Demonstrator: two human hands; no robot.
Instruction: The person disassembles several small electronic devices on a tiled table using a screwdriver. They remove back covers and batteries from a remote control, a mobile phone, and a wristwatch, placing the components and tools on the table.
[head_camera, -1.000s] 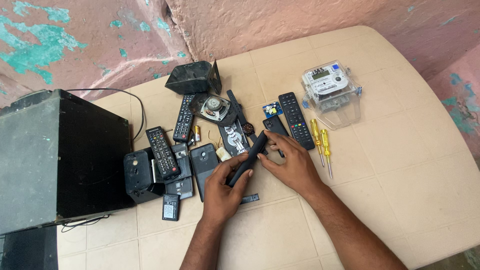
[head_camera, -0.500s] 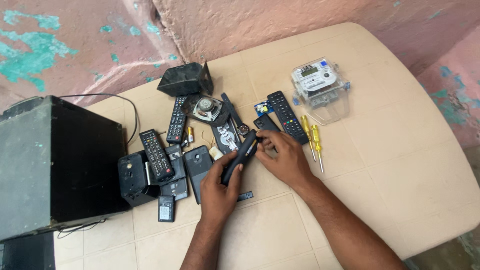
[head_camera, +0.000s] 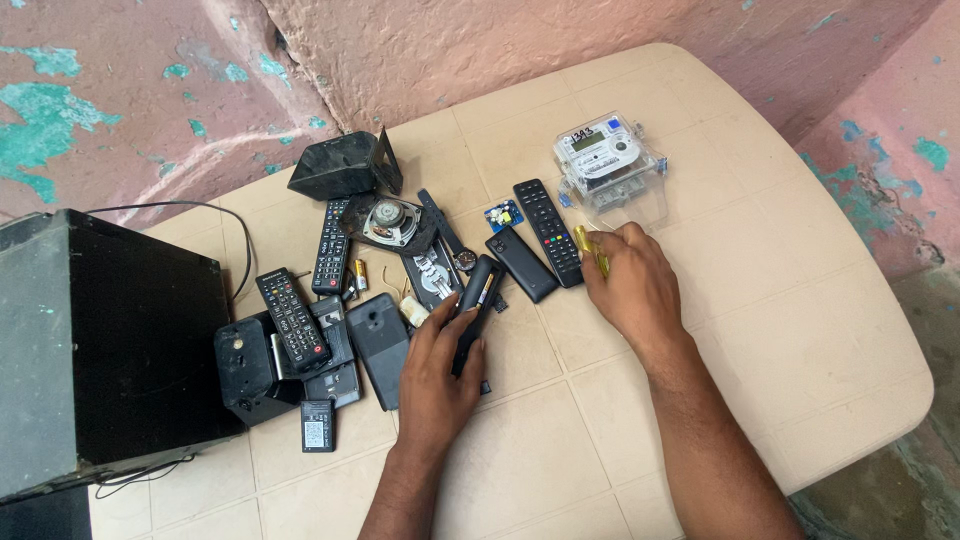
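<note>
My left hand grips a slim black remote by its lower end and holds it flat on the cream table; the remote's back is uncovered and a battery shows inside. My right hand rests to the right of it, with its fingers curled around a yellow-handled screwdriver lying on the table. The hand hides most of the screwdriver. A black remote cover lies between the two hands.
Behind the hands lie a long black remote, a clear-cased electricity meter, a small blue circuit board, a speaker driver and more remotes. A large black box fills the left. The table's edge curves at the right.
My right hand has let go of the slim remote and moved right onto the yellow screwdriver. My left hand keeps the remote, now lowered onto the table.
</note>
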